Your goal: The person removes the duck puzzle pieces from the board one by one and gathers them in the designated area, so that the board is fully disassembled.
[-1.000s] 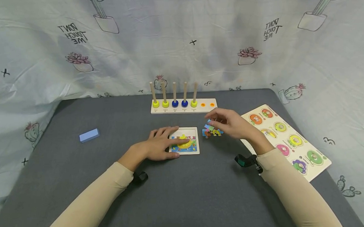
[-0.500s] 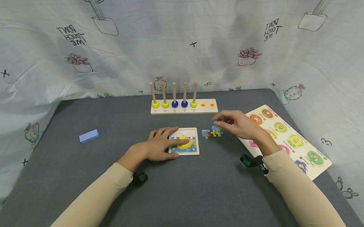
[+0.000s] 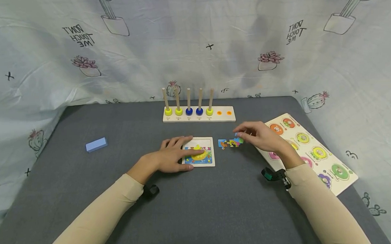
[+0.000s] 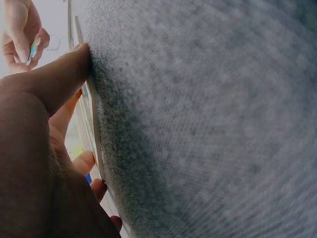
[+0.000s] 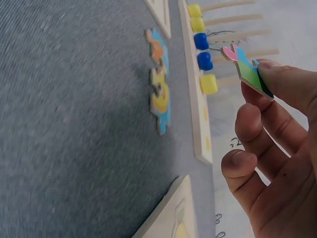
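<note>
My left hand (image 3: 175, 155) rests with spread fingers on a small framed jigsaw puzzle (image 3: 198, 163); its lower part holds a yellow-and-blue picture, while a pale strip of the frame shows at the top. Between the thumb and a finger of my right hand (image 5: 277, 139), a jigsaw piece (image 5: 247, 72) coloured green, blue and pink is pinched above the table. Below and left of that hand, loose jigsaw pieces (image 5: 159, 94) in blue, orange and yellow lie on the cloth, right of the frame. In the left wrist view my thumb (image 4: 74, 64) lies along the frame's edge.
Behind the hands stands a pegged board (image 3: 185, 118) with yellow and blue rings on upright pegs. A fruit and vegetable board (image 3: 329, 167) lies under and beside my right forearm. To the far left is a blue block (image 3: 96, 145). A patterned curtain (image 3: 193, 46) closes the back.
My right hand has moved to the right with the pinched jigsaw piece, away from the frame and across the loose pieces. The left hand has stayed on the puzzle.
</note>
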A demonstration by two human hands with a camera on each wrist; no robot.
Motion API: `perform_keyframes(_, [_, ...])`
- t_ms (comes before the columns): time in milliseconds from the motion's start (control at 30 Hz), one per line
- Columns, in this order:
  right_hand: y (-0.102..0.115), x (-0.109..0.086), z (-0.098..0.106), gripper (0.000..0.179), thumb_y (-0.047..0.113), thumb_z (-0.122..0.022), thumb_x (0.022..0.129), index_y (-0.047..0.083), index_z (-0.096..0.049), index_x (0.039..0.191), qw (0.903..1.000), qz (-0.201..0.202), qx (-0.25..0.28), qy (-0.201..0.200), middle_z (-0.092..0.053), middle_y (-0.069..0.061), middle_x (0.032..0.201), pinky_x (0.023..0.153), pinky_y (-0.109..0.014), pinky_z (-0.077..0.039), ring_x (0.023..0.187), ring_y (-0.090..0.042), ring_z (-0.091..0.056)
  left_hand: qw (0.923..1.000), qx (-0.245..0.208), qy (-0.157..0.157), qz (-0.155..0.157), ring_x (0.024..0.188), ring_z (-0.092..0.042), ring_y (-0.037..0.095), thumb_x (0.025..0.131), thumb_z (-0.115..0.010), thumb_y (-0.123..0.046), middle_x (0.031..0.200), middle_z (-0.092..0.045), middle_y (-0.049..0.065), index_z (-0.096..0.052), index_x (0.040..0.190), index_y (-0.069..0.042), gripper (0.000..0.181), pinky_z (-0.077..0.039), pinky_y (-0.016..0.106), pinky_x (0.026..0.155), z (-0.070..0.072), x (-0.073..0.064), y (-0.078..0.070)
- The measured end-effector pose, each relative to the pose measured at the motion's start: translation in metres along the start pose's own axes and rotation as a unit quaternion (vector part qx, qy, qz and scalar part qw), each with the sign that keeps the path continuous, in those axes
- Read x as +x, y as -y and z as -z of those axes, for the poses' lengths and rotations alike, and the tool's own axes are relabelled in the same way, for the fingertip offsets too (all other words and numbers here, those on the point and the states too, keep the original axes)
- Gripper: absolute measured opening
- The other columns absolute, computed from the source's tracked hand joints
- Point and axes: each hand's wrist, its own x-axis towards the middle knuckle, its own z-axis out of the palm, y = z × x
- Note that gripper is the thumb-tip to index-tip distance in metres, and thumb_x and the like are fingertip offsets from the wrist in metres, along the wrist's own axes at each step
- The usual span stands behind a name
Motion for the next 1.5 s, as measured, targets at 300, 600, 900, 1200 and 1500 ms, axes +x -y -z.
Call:
perform_keyframes(300, [-0.018, -0.006, 0.003, 0.018, 0.018, -0.065, 0.104, 0.011, -0.074, 0.117, 0.9994, -0.004, -0.035, -0.001, -0.072, -0.002, 0.103, 0.066, -0.032, -0.046, 0.071, -0.016, -0.056, 1.0000, 0.001, 0.001, -0.001, 0.156, -0.009, 0.041, 0.102, -0.050, -0.061, 0.173, -0.004, 0.007, -0.029, 0.159, -0.052, 0.061, -0.016, 0.068, 0.112, 0.000, 0.001, -0.001])
perform_keyframes(600, [-0.030, -0.010, 0.006, 0.017, 0.014, -0.063, 0.104, 0.009, -0.075, 0.116, 0.9990, 0.000, -0.044, 0.003, -0.072, -0.004, 0.104, 0.064, -0.030, -0.047, 0.069, -0.014, -0.058, 0.9999, -0.008, -0.004, -0.006, 0.156, -0.009, 0.041, 0.103, -0.052, -0.059, 0.173, -0.005, 0.008, -0.031, 0.159, -0.050, 0.060, -0.016, 0.068, 0.112, -0.001, 0.001, 0.000])
perform_keyframes(900, [-0.032, -0.009, 0.003, 0.014, 0.017, -0.067, 0.102, 0.015, -0.077, 0.112, 0.9973, -0.013, -0.071, 0.015, -0.073, 0.000, 0.099, 0.064, -0.028, -0.046, 0.070, -0.014, -0.058, 0.9999, -0.005, -0.007, -0.006, 0.156, -0.009, 0.041, 0.103, -0.051, -0.059, 0.173, -0.004, 0.007, -0.031, 0.159, -0.050, 0.060, -0.016, 0.068, 0.113, -0.002, 0.001, 0.001])
perform_keyframes(1200, [-0.035, -0.008, -0.001, 0.013, 0.014, -0.069, 0.100, 0.013, -0.077, 0.111, 0.9951, -0.005, -0.098, 0.011, -0.072, 0.001, 0.099, 0.066, -0.030, -0.049, 0.071, -0.013, -0.060, 0.9999, -0.005, -0.007, -0.009, 0.156, -0.008, 0.041, 0.103, -0.051, -0.059, 0.173, -0.005, 0.007, -0.031, 0.159, -0.050, 0.060, -0.015, 0.069, 0.113, -0.003, 0.001, 0.003])
perform_keyframes(1500, [-0.034, -0.007, -0.001, 0.014, 0.012, -0.072, 0.098, 0.012, -0.075, 0.112, 0.9929, -0.002, -0.118, 0.014, -0.071, 0.000, 0.104, 0.068, -0.030, -0.049, 0.073, -0.011, -0.059, 0.9999, -0.004, -0.006, -0.009, 0.156, -0.008, 0.041, 0.103, -0.050, -0.059, 0.173, -0.004, 0.007, -0.030, 0.159, -0.050, 0.061, -0.015, 0.069, 0.113, -0.002, 0.001, 0.002])
